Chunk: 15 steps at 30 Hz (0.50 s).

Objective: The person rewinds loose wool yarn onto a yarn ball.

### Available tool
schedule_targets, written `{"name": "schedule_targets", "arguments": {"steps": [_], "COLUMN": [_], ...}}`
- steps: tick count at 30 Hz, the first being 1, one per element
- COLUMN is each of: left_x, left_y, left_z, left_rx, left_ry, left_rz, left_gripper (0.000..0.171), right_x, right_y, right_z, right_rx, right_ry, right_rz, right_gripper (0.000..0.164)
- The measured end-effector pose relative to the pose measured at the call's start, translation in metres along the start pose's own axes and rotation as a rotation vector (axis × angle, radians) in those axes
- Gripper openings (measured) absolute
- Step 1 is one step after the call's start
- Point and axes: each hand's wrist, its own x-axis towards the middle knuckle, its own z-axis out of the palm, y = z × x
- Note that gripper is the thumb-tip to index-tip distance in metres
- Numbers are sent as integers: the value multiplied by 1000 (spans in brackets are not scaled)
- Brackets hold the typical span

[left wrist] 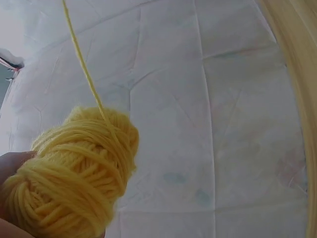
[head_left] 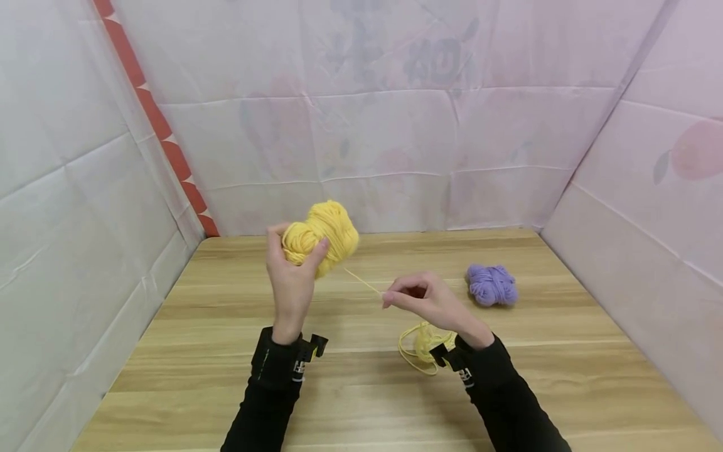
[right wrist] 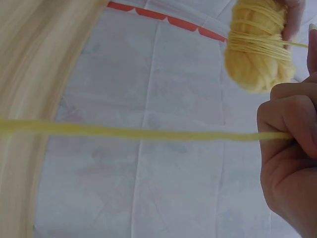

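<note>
- Fat, fuzzy yellow ball of yarn (head_left: 336, 227), loops wrapped round its middle, up over the table (head_left: 361, 395).
- Held in the left hand (head_left: 292, 276), with fingers curled round it.
- Thin, straight strand (head_left: 363, 281) to the right hand (head_left: 432, 302), pinched in its fingertips.
- Nearer, loose yellow loops (head_left: 426, 345) on the table.
- Farther right, purple yarn (head_left: 492, 285).

yarn ball (head_left: 336, 229): yellow | yarn bundle (head_left: 492, 285): purple | sleeves (head_left: 264, 398): black | tabletop (head_left: 186, 358): light-brown woodgrain | border (head_left: 151, 113): red-and-white scalloped
</note>
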Motion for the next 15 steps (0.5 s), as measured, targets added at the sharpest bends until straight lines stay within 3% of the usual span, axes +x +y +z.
{"name": "schedule_targets", "arguments": {"steps": [5,11,15], "left_x": [-1,-5,-8], "left_y": [-5,-13,-15], "left_z": [6,13,17], "left_rx": [149,346,410], "left_ry": [-46,-233,-355], "left_rz": [95,267,340], "left_gripper": [43,43,44], "right_x": [-6,-12,-15], "right_y": [-10,-20,-21], "right_z": [-6,-12,-16], "right_rx": [21,24,19], "right_ry": [31,125,197], "right_rz": [14,31,-15], "right_gripper": [10,6,10]}}
